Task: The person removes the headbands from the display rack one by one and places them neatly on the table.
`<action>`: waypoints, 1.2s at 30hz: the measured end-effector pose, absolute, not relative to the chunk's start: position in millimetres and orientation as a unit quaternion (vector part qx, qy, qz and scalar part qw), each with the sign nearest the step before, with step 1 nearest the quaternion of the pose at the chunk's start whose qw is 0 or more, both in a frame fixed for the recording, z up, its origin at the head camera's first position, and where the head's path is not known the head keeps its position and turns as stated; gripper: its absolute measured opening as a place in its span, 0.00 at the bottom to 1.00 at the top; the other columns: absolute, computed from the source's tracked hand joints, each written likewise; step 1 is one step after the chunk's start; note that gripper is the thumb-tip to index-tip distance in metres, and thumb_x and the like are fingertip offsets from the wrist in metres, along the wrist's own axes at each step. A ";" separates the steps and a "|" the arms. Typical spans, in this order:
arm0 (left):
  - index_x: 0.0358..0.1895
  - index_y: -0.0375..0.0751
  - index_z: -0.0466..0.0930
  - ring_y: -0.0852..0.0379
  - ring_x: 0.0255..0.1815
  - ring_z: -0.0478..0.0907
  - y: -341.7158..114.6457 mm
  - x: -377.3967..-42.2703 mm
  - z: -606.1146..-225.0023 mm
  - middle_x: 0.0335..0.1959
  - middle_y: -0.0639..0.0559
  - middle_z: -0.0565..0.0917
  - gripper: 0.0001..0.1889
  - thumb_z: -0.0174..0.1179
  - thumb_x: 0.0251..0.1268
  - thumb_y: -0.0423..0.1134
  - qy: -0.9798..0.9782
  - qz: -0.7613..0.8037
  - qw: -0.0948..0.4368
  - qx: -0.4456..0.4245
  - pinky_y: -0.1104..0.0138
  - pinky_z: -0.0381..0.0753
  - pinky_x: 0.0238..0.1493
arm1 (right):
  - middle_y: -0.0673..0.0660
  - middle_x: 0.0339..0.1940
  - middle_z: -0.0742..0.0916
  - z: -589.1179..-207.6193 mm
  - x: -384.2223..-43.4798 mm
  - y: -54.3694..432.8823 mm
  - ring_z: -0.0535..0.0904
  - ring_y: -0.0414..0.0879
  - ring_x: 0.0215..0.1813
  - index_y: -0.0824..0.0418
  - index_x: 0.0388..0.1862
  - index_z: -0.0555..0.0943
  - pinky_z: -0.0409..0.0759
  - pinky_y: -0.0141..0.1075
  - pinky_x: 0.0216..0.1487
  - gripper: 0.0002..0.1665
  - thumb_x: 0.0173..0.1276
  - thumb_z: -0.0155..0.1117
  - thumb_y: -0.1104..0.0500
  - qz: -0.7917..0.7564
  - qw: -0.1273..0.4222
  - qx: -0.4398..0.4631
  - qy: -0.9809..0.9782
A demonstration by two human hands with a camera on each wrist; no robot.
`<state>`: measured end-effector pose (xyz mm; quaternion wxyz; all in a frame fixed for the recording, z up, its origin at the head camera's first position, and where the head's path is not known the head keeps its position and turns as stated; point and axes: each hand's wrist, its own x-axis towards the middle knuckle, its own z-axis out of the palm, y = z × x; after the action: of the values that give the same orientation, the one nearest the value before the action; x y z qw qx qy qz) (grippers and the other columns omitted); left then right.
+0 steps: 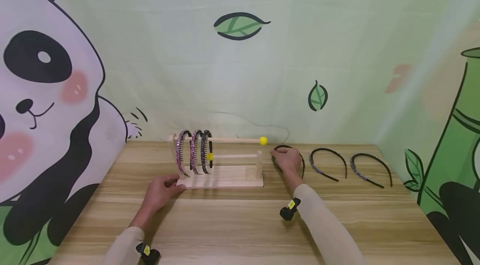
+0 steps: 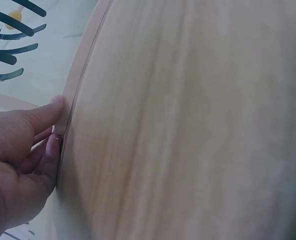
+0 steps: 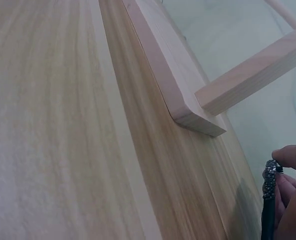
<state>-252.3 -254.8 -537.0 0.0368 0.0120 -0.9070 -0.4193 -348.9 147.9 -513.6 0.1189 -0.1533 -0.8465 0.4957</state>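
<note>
A wooden rack (image 1: 225, 177) has two horizontal rods with yellow ball ends. Three glittery toothed headbands (image 1: 181, 152) hang at the left on its upper rod. My left hand (image 1: 160, 192) grips the near left corner of the rack's base, its thumb (image 2: 50, 112) on top and fingers against the edge. To the right of the rack, my right hand (image 1: 288, 160) pinches a black headband (image 1: 303, 169). In the right wrist view this headband (image 3: 269, 187) shows sparkly stones between thumb and fingers; my palm hides part of it.
Two more headbands, one (image 1: 329, 150) and another (image 1: 371, 155), lie on the wooden table (image 1: 240, 227) at the right. A cloth backdrop (image 1: 168, 48) printed with a panda and leaves stands behind the table. The rack's short upright post (image 1: 259, 165) rises near its right end.
</note>
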 end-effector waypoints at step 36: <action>0.62 0.31 0.80 0.43 0.54 0.83 -254.8 -253.6 -538.3 0.58 0.36 0.84 0.26 0.71 0.66 0.42 -0.908 -0.417 0.032 0.011 0.48 0.80 0.57 | 0.59 0.45 0.92 -494.4 -334.1 167.4 0.87 0.49 0.45 0.62 0.50 0.89 0.81 0.33 0.40 0.19 0.66 0.74 0.52 0.533 0.091 -0.077 -0.838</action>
<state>-253.6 -254.8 -538.3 0.0322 0.0111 -0.9085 -0.4166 -334.1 167.4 -494.4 0.0906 -0.0769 -0.8378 0.5329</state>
